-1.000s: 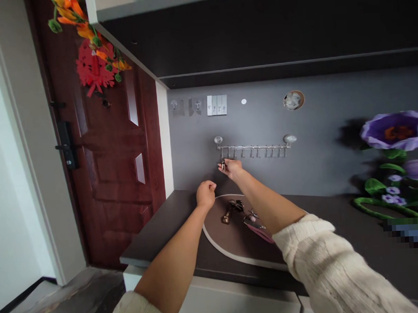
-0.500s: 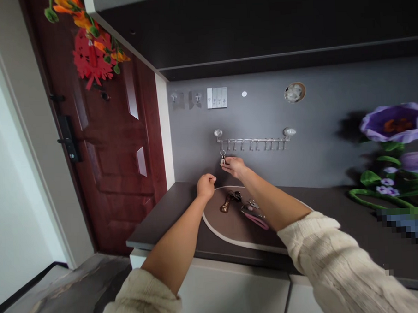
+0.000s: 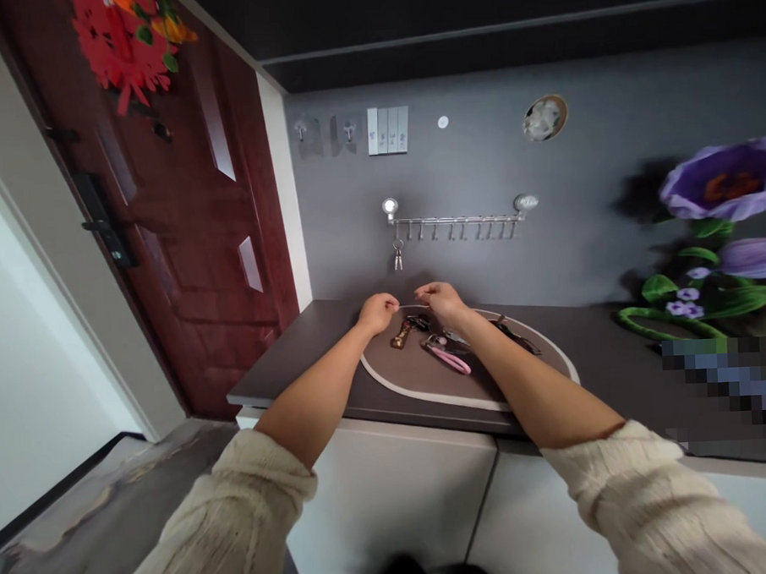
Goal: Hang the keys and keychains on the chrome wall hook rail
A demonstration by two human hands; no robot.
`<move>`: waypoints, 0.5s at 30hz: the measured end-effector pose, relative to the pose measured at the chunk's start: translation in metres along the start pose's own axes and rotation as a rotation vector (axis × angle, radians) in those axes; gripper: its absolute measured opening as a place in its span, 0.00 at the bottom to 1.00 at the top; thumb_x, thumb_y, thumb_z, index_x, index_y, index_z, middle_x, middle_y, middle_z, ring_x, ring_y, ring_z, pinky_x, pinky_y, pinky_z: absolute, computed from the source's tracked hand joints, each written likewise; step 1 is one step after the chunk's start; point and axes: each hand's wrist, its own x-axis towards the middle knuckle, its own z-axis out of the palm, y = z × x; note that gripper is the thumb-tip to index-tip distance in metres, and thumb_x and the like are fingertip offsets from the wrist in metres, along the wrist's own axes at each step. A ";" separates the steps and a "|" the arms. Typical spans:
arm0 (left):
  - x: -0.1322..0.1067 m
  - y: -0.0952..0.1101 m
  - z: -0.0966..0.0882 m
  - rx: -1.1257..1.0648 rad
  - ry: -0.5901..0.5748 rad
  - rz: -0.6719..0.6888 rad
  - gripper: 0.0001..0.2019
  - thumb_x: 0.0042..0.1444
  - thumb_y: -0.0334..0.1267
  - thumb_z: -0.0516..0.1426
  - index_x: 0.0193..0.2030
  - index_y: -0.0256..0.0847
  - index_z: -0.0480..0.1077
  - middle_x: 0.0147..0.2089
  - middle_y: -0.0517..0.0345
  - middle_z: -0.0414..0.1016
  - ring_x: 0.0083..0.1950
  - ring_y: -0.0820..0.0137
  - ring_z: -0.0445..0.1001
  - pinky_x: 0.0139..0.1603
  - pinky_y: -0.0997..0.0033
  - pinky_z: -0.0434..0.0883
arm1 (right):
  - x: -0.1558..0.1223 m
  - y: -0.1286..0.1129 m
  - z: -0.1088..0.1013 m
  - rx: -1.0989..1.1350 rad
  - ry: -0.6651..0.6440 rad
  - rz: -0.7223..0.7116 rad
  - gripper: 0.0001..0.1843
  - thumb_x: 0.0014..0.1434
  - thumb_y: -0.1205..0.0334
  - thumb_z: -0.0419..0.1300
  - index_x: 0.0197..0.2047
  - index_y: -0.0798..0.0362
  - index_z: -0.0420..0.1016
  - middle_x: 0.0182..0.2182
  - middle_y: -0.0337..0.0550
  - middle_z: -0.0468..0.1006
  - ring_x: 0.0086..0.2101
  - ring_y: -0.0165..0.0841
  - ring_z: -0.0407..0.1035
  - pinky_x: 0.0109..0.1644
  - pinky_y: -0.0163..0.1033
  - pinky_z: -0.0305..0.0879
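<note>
Dark red door (image 3: 194, 194): stands beyond the left end of the worktop (image 3: 315, 341); anything swept that way could go over the corner to the floor.
Left hand (image 3: 379, 314): hovers by the left part of the brown mat (image 3: 418, 382); fingers loosely curled, nothing visible in them, and whether the tips meet I cannot tell.
Hung keys (image 3: 398, 257): dangle by their ring from the leftmost hook, above the gap between the hands, touching neither; a rising knuckle could knock the ring off, since one small hook seems to carry it.
Brown-tagged bunch (image 3: 415, 324): lies on the mat between the hands; an inward sweep of the left hand could push it along.
Right hand (image 3: 443, 297): hovers over the mat's back edge; fingers bent, tips slightly apart, with nothing seen in them. The wall just behind limits forward reach; the way up to the rail looks open.
Pink-looped bunch (image 3: 448, 358): on the mat left of the right forearm; a dropped wrist could drag the loop towards the worktop's front edge.
Hook rail (image 3: 460, 220): runs rightward along the wall; its hooks sit close together, so a ring could snag on a neighbour.
Dark items (image 3: 518, 339): on the mat right of the forearm, partly hidden; lowering the elbow could press on them.
Purple flower (image 3: 727, 183): far right, well apart from both hands, bounding sideways room.
</note>
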 end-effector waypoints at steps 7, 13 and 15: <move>0.000 -0.001 0.007 0.076 -0.077 -0.020 0.07 0.46 0.31 0.54 0.32 0.36 0.72 0.29 0.56 0.73 0.29 0.74 0.67 0.34 0.75 0.64 | -0.001 0.015 -0.001 -0.571 -0.082 -0.149 0.09 0.48 0.64 0.55 0.31 0.55 0.75 0.29 0.45 0.75 0.32 0.30 0.67 0.35 0.32 0.57; 0.002 -0.005 0.010 0.005 -0.059 -0.068 0.07 0.44 0.29 0.55 0.30 0.35 0.72 0.27 0.56 0.72 0.28 0.74 0.66 0.33 0.74 0.63 | 0.004 0.017 0.003 -0.565 -0.120 -0.108 0.06 0.45 0.63 0.58 0.21 0.55 0.74 0.21 0.45 0.73 0.29 0.33 0.67 0.33 0.34 0.56; 0.002 -0.005 0.011 -0.038 -0.056 -0.083 0.06 0.44 0.28 0.55 0.29 0.36 0.72 0.27 0.56 0.72 0.27 0.74 0.66 0.33 0.74 0.63 | 0.006 0.020 0.004 -0.453 -0.127 -0.093 0.06 0.42 0.65 0.60 0.17 0.55 0.73 0.16 0.42 0.70 0.26 0.32 0.65 0.31 0.33 0.55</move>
